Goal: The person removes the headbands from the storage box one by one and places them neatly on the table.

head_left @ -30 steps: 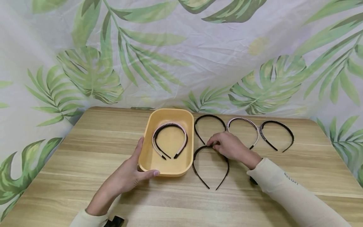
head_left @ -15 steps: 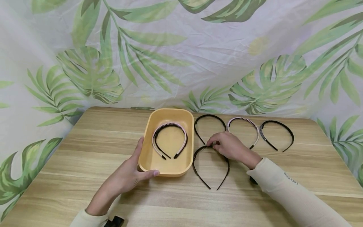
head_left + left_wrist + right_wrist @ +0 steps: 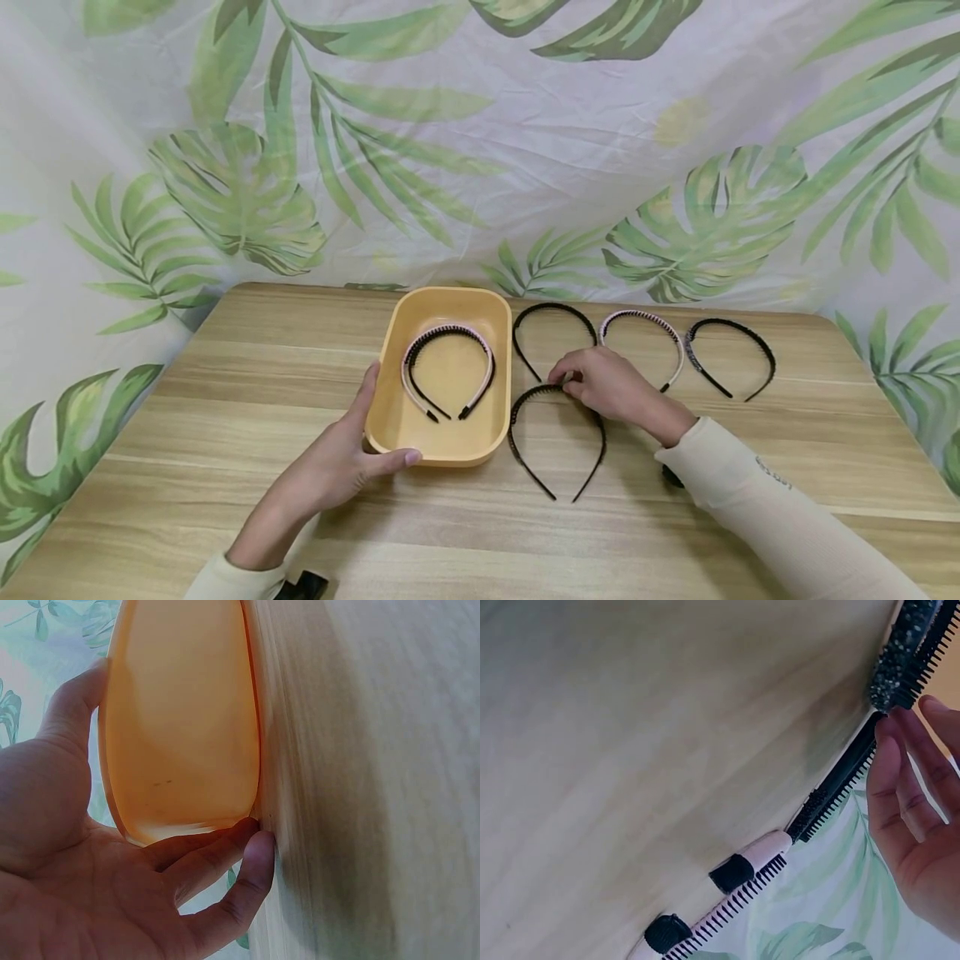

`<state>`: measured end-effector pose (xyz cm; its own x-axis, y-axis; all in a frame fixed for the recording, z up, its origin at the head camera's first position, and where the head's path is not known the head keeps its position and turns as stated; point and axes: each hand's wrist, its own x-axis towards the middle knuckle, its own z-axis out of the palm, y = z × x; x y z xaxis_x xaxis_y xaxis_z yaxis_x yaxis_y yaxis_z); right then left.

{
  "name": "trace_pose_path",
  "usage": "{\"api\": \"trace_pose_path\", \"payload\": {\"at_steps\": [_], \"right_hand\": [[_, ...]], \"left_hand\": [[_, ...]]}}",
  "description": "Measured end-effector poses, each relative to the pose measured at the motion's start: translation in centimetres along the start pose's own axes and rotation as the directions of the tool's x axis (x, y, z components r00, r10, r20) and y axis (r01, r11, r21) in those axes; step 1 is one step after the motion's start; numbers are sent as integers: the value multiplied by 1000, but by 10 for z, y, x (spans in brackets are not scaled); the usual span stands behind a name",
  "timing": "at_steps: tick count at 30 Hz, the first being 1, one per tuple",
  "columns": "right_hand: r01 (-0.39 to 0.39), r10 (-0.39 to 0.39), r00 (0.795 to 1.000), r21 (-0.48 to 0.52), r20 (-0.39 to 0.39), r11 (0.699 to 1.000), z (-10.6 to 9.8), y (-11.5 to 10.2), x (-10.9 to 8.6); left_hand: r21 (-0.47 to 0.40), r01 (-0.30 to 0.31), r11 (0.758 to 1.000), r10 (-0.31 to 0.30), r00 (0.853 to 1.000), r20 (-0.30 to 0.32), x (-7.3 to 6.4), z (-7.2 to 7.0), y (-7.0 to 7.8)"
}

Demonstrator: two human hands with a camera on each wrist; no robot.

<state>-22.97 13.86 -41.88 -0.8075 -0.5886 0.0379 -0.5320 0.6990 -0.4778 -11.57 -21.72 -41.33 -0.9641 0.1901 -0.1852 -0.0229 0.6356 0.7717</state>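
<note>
My left hand (image 3: 333, 462) grips the near-left corner of a yellow plastic box (image 3: 455, 460), with its thumb along the front; the left wrist view shows fingers under its lower edge. A pink headband (image 3: 491, 350) and a black headband (image 3: 417, 392) lie overlapped inside. Right of the box, my right hand (image 3: 600, 382) pinches the top of a black toothed headband (image 3: 537, 391) resting on the table. Dark glitter (image 3: 897, 664) covers part of this band in the right wrist view. The hand hides part of its upper right curve.
Behind the right hand, a plain black headband (image 3: 555, 307), a pale pink headband (image 3: 645, 315) and a black headband with a glittery side (image 3: 750, 333) form a row on the wooden table (image 3: 420, 533). A leaf-patterned cloth (image 3: 450, 167) hangs at its back edge.
</note>
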Motion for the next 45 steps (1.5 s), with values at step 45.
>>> {"api": "trace_pose_path", "payload": {"at_steps": [45], "right_hand": [[120, -95, 961, 82, -258, 989, -12, -62, 24]], "left_hand": [[9, -17, 1000, 17, 1000, 7, 0, 1, -2]]}}
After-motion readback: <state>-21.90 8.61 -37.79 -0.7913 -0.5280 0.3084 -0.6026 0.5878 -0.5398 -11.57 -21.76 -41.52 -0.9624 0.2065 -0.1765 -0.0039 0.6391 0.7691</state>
